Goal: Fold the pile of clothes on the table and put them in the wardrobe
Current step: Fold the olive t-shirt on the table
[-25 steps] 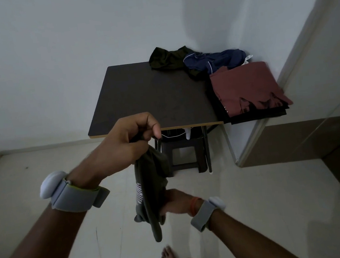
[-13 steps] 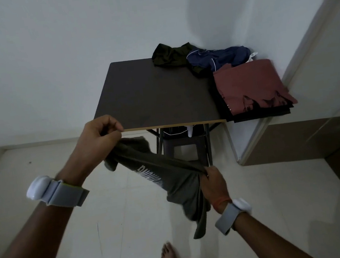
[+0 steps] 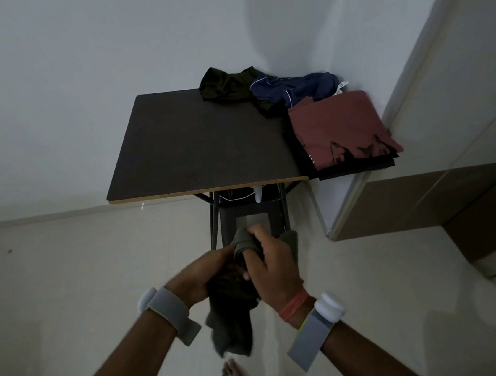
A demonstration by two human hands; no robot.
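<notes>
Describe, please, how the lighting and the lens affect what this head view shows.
Head view: dim throughout, so the garment gripped by the left hand and right hand shows little fold detail; the wide-angle lens splays the table and tilts the wardrobe; a soft shadow lies on the wall above the pile; no strong glare.

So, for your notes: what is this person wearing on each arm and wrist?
Both forearms are bare, no sleeves. Left wrist: broad grey strap with a rounded white pod. Right wrist: thin orange band, then a second grey strap with a round white puck and a yellow-green edge.
</notes>
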